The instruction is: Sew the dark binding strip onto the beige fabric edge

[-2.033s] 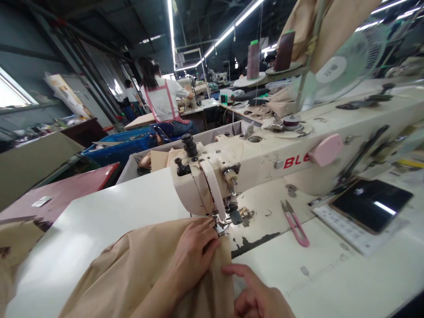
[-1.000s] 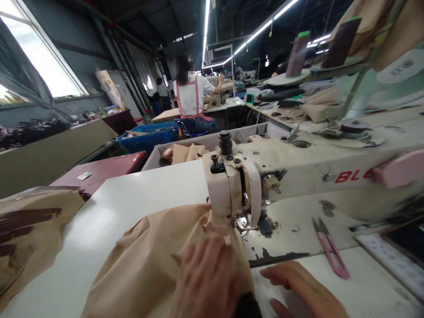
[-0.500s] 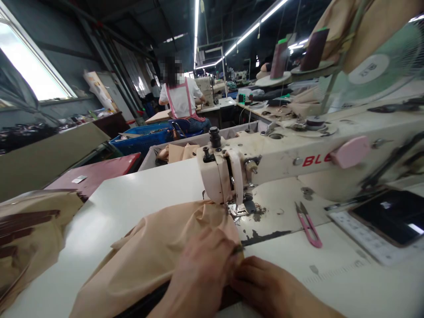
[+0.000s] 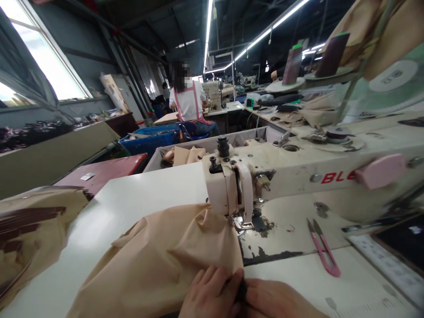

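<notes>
Tan fabric (image 4: 159, 251) lies in folds over the white sewing table, its far corner reaching the needle area of the sewing machine (image 4: 228, 190). At the fabric's right edge, my left hand (image 4: 213, 293) is closed, its fingers bent over the cloth. My right hand (image 4: 276, 298) meets it there, fingers pinched at the same edge and partly hidden. Something dark shows between the two hands, too covered to make out. Pink-handled thread snips (image 4: 323, 247) lie on the table to the right of the machine's needle.
More tan and brown pieces (image 4: 29, 238) lie at the left. Beyond the table stand a grey bin (image 4: 155, 160) with cut pieces and a blue crate (image 4: 149, 140). A person (image 4: 190, 99) sits farther off, back turned. A phone (image 4: 406, 240) lies at the right edge.
Both hands have come nearer along the fabric's right edge, away from the needle. The view has shifted, so the machine sits slightly lower and farther right.
</notes>
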Motion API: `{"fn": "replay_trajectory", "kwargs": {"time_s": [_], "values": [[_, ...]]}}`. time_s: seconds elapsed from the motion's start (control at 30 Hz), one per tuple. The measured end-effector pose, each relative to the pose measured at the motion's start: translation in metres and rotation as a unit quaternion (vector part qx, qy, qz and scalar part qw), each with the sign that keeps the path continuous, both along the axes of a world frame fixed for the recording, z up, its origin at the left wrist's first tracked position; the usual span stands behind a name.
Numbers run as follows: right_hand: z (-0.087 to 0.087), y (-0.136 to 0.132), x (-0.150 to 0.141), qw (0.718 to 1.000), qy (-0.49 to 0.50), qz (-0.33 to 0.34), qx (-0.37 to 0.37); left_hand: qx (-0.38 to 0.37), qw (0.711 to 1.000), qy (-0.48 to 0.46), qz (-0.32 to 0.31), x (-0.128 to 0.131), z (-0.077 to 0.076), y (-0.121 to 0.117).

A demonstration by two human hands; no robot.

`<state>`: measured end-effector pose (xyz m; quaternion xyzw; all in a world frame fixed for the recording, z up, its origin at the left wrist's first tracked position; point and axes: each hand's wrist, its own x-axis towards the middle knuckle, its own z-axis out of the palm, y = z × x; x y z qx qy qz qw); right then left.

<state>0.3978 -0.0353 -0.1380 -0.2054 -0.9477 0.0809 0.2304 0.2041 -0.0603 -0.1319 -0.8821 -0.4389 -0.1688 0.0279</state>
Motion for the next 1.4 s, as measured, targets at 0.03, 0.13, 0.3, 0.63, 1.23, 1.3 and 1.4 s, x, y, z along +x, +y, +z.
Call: {"fn": "replay_trajectory", "kwargs": {"time_s": [0.03,0.13,0.3,0.63,1.23,1.3,1.4], "values": [[-0.001,0.003,0.0,1.0,0.007,0.0,0.009,0.01,1.0,0.007,0.005,0.0,-0.002,0.004],[0.01,0.012,0.004,0.999,0.033,0.013,0.04,0.066,0.997,-0.026,0.019,0.003,-0.011,0.015],[0.029,0.025,0.009,0.996,0.074,0.004,0.053,0.129,0.985,-0.112,0.033,0.011,-0.021,0.032],[0.013,0.05,0.003,0.989,0.089,-0.055,0.103,0.016,0.995,-0.091,-0.031,0.01,0.01,0.063],[0.03,0.045,0.011,0.99,0.059,-0.122,-0.031,-0.071,0.969,-0.218,-0.09,-0.001,0.027,0.083],[0.028,0.047,0.009,0.991,0.049,-0.118,-0.03,-0.08,0.966,-0.223,-0.108,-0.002,0.029,0.085],[0.021,0.05,0.006,0.989,0.078,-0.126,0.007,-0.084,0.965,-0.22,-0.116,-0.001,0.033,0.088]]}}
